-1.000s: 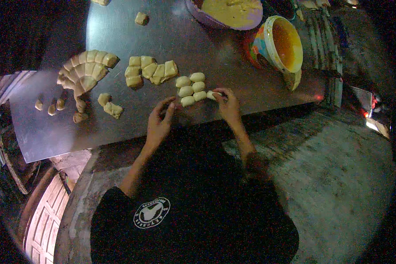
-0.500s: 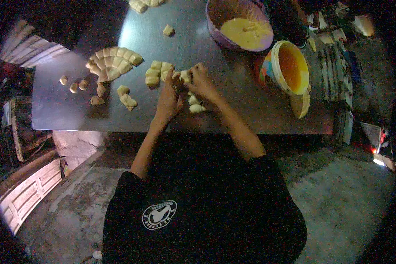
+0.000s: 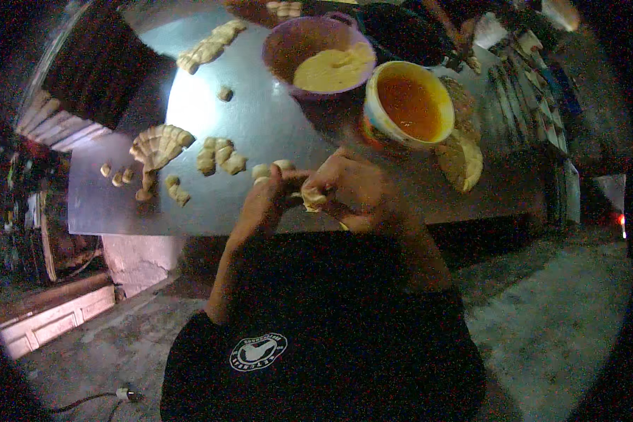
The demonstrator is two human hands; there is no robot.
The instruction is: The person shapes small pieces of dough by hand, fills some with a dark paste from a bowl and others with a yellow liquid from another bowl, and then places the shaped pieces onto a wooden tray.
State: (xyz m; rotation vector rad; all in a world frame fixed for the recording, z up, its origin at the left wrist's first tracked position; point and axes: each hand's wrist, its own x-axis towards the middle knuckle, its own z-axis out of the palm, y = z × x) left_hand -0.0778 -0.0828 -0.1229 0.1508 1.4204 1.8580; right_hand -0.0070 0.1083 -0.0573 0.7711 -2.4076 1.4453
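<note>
Pinching a small piece of dough (image 3: 312, 199) between both hands, we hold it up over the near edge of the metal table (image 3: 274, 126). Our left hand (image 3: 271, 200) curls in from the side with its fingers closed on the piece, and our right hand (image 3: 352, 190) cups it from the other side, thumb and fingers pressed to it. The piece is off the table, between the fingertips.

By our judgement we are in the shaping step: one piece is being folded or sealed by hand. The next move seems to call for a steady pinch along its edge, then a free spot on the table to set it down.

Just beyond the hands lie two loose pieces (image 3: 271, 169), and further left a small cluster (image 3: 219, 156). Left of that sits a fan of pieces (image 3: 158, 144), with scraps (image 3: 116, 174) near the table's left edge. Behind the hands stand a purple bowl (image 3: 288, 39) with pale yellow filling and a tub (image 3: 408, 105) of orange liquid. A flat round of dough (image 3: 463, 160) lies right of the tub.
</note>
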